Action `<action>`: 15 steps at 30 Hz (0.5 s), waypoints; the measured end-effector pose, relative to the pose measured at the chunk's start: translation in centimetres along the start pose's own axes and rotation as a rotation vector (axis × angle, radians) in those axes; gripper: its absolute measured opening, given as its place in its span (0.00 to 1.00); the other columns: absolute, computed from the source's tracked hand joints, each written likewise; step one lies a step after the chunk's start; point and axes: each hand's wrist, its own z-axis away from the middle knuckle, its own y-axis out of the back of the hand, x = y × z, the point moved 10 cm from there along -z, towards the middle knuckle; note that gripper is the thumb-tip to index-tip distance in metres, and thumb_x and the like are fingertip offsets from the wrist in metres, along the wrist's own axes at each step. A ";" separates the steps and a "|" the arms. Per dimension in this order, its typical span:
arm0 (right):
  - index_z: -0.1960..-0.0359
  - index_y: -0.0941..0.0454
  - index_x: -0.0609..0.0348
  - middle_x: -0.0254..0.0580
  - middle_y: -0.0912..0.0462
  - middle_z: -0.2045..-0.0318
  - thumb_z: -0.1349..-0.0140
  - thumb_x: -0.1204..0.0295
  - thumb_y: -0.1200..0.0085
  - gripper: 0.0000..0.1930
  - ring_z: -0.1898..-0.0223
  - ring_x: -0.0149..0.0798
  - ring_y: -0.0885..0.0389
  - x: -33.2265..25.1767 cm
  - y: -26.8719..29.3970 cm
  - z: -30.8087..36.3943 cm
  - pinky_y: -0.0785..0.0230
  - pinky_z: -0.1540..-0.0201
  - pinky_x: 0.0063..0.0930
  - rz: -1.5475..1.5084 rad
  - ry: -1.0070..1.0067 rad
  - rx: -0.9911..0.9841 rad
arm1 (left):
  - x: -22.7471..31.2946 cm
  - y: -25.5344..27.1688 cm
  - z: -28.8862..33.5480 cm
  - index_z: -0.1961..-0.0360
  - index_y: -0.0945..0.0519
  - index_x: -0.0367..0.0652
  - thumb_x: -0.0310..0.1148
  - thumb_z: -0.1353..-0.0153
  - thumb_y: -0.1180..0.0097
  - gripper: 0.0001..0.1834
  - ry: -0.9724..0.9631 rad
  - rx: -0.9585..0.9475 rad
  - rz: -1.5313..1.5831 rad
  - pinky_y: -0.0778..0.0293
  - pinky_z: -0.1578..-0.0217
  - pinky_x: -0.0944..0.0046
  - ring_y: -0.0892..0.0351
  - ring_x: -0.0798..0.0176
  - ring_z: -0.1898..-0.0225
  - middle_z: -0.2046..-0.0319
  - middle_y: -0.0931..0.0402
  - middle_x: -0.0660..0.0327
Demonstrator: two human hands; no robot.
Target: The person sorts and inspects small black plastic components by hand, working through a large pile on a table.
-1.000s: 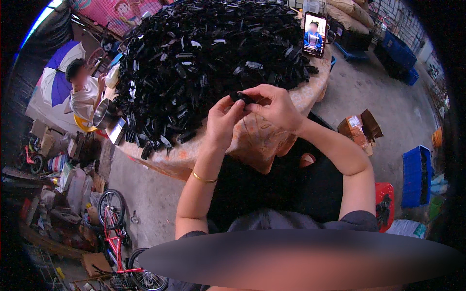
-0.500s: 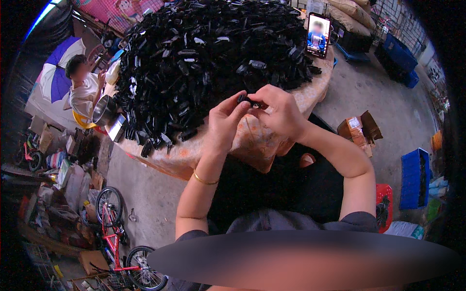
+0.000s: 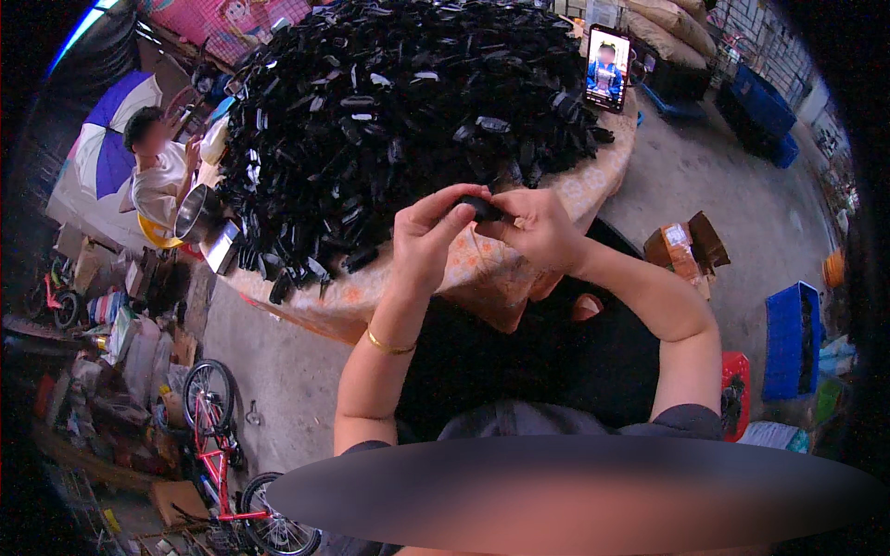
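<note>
Black plastic part [image 3: 480,208] pinched between your hands, just at near edge of heap of black parts [image 3: 399,120]. Your left hand [image 3: 428,243] curls thumb and fingers closed round its left end; your right hand [image 3: 536,228] grips right end. Phone [image 3: 608,68] stands at heap's far right; metal bowl [image 3: 197,212] at heap's left.

A round worktop [image 3: 593,190] with a speckled orange cover carries a huge heap of black plastic parts [image 3: 399,111] and a propped phone [image 3: 608,68].
</note>
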 end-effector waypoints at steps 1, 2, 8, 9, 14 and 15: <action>0.61 0.24 0.63 0.50 0.22 0.74 0.52 0.67 0.39 0.18 0.75 0.45 0.22 0.0 0.0 0.1 0.32 0.72 0.28 0.000 0.000 0.000 | 0.0 -0.1 0.0 0.59 0.23 0.33 0.21 0.45 0.51 0.12 0.000 0.000 0.000 0.32 0.56 0.71 0.27 0.69 0.59 0.62 0.23 0.60; 0.61 0.24 0.63 0.51 0.22 0.74 0.52 0.67 0.40 0.17 0.75 0.47 0.23 -0.3 0.2 0.2 0.32 0.73 0.29 0.013 0.021 0.020 | 0.0 -0.2 0.0 0.59 0.23 0.33 0.21 0.45 0.51 0.11 -0.001 -0.009 0.008 0.32 0.56 0.71 0.27 0.70 0.59 0.62 0.23 0.60; 0.66 0.22 0.61 0.50 0.22 0.75 0.52 0.67 0.42 0.13 0.76 0.44 0.22 1.8 -0.2 0.0 0.33 0.74 0.31 0.046 -0.096 -0.312 | -1.0 -0.6 0.3 0.58 0.23 0.34 0.23 0.47 0.46 0.13 0.078 0.030 -0.122 0.30 0.60 0.70 0.25 0.70 0.61 0.63 0.22 0.59; 0.67 0.22 0.61 0.50 0.22 0.76 0.51 0.67 0.43 0.12 0.76 0.43 0.22 2.5 -0.8 0.3 0.33 0.73 0.31 0.066 -0.122 -0.481 | -0.6 -1.3 0.4 0.58 0.24 0.35 0.24 0.48 0.45 0.14 0.036 0.015 -0.271 0.29 0.61 0.70 0.25 0.70 0.63 0.63 0.22 0.59; 0.64 0.23 0.63 0.45 0.20 0.74 0.49 0.75 0.50 0.10 0.73 0.35 0.21 3.4 4.5 -5.2 0.30 0.68 0.25 0.158 -0.086 -0.243 | -0.6 -4.9 0.9 0.61 0.24 0.39 0.31 0.53 0.40 0.16 -0.019 -0.186 -0.692 0.27 0.65 0.65 0.22 0.59 0.67 0.66 0.23 0.52; 0.66 0.22 0.62 0.46 0.20 0.74 0.48 0.73 0.50 0.10 0.72 0.40 0.21 3.5 5.1 -7.0 0.30 0.66 0.29 0.233 0.004 -0.087 | -2.0 -5.9 1.2 0.62 0.23 0.39 0.34 0.53 0.40 0.16 0.057 -0.316 -0.768 0.27 0.64 0.63 0.22 0.56 0.66 0.67 0.23 0.52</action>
